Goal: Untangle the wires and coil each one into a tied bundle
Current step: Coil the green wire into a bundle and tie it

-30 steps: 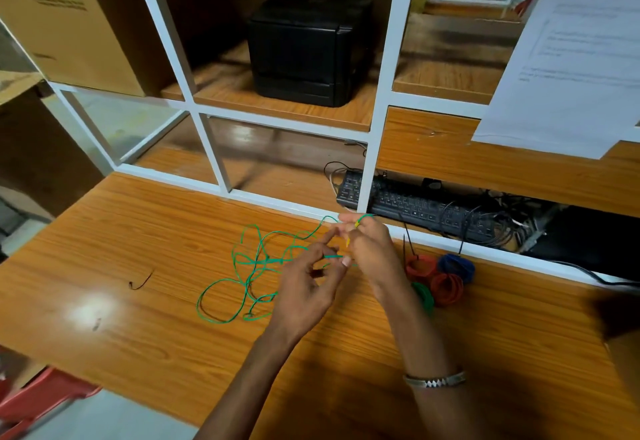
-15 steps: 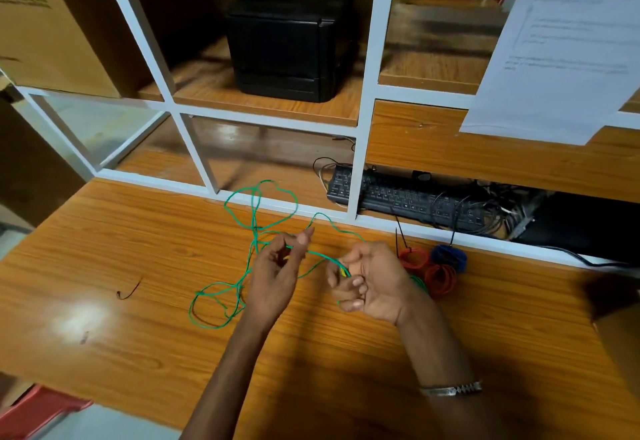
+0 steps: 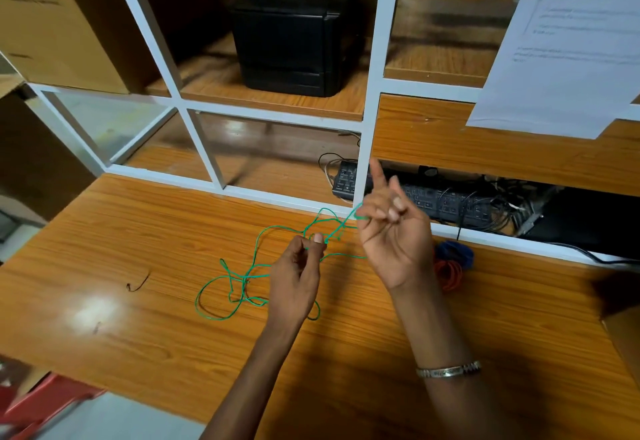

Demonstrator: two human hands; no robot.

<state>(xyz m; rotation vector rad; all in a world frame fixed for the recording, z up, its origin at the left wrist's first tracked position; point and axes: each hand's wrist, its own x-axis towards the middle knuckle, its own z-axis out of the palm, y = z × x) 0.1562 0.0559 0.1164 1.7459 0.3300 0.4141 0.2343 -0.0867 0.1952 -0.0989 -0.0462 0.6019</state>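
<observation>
Lighting was dim and warm. Overhead glare marked the bench (image 3: 93, 311) at left. Shelf recesses were dark. Wide-angle bending and motion blur affected the edges.

We have open wooden desk surface (image 3: 121, 231) left of the loose green wire tangle (image 3: 242, 280). Behind, the white shelf frame (image 3: 369, 110) blocks reaching back; right, coiled blue and orange wire bundles (image 3: 453, 263) crowd the edge.

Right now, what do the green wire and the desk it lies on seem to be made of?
Green wire: likely thin plastic-insulated wire, smooth and glossy; it holds springy loose loops. Desk: looks like wood-grain laminate, glossy; it shows a printed grain and a bright light glare. Solid wood cannot be ruled out.
</observation>
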